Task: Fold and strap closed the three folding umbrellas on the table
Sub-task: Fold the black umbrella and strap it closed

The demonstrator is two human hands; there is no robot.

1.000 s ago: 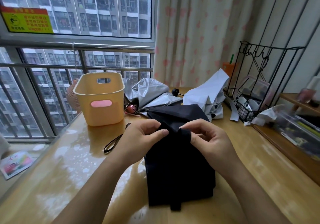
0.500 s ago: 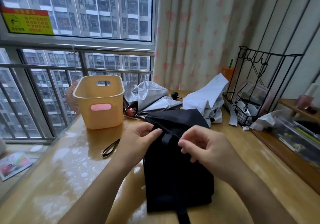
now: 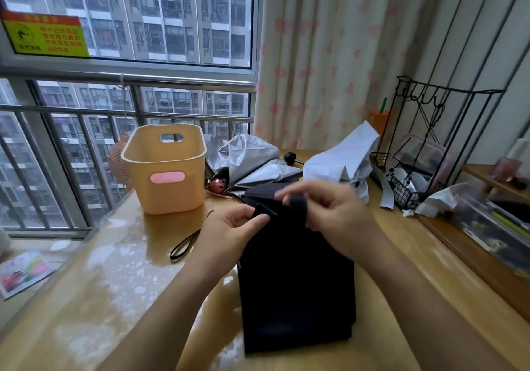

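Now lifts the strap (image 3: 298, 203) off the black umbrella (image 3: 295, 284), pinching it in the right grip (image 3: 335, 215). Pinches the umbrella's top fold with the left grip (image 3: 233, 232). Holds that umbrella flat near the worktop's (image 3: 114, 284) front edge. Behind it, toward the back edge: silver umbrella (image 3: 249, 158) and white umbrella (image 3: 344, 158), both loose.

On the glossy wooden table (image 3: 114, 284), the left hand (image 3: 229, 233) pinches the top edge of the flat-folded black fabric umbrella (image 3: 295, 284). The right hand (image 3: 338, 218) pinches its black strap (image 3: 298, 202). Behind them lie a crumpled silver umbrella (image 3: 249, 158) and a pale grey umbrella (image 3: 344, 155), with a yellow plastic basket (image 3: 166, 192) to their left.
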